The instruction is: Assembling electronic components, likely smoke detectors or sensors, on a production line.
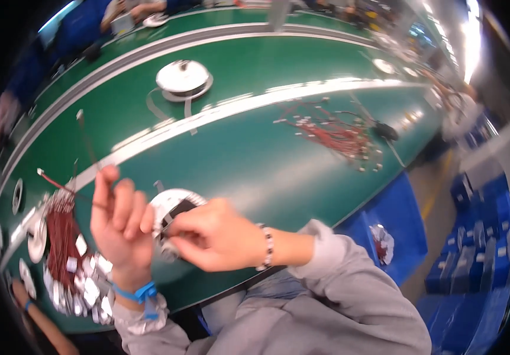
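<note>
My left hand (122,222) is raised at the left of the bench with its fingers curled round a thin wire cable (91,145). One end of the cable sticks up past the fingertips; a red end (54,180) with a small white connector points left. My right hand (213,236) is pinched closed over a round white device (178,195) with a black part in its middle. What lies between its thumb and finger is hidden. The device rests on the green bench (243,165), partly covered by both hands.
A bundle of dark red cables (63,242) lies on silvery bags (83,290) at the left. More red cables (338,136) are spread at the far right. Beyond the bench's rail, a white disc-shaped device (183,78) sits on a green surface. Blue bins (406,207) stand at the right.
</note>
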A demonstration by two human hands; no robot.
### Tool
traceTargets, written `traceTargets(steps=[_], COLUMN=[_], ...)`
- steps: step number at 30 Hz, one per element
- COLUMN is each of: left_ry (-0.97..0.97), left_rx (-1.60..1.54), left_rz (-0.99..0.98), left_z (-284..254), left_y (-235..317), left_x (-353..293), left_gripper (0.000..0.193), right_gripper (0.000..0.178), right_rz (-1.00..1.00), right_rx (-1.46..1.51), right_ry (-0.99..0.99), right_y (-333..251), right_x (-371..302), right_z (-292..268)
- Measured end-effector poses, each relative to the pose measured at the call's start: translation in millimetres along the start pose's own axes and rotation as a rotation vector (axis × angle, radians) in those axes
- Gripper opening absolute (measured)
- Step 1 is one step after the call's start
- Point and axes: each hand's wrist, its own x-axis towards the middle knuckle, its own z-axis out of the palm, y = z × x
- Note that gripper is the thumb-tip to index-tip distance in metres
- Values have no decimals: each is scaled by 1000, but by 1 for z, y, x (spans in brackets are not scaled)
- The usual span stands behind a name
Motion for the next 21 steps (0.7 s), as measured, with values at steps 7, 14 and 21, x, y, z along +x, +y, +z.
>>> traceTargets(steps=[7, 14, 21], left_ry=[46, 175, -210], left_rx=[-53, 380, 918], left_rz=[-48, -2, 297], left_z=[3, -2, -30], left_y=[-7, -15, -9], left_x=[2, 10, 22], left_gripper=[31, 28, 29], right_gripper=[31, 26, 40], right_rz=[-201, 104, 23], right_rx=[-309, -59, 491], right_ry=[148, -107, 138], right_y=[-7, -2, 6], right_x=[33, 82, 86], right_z=[-21, 1, -4])
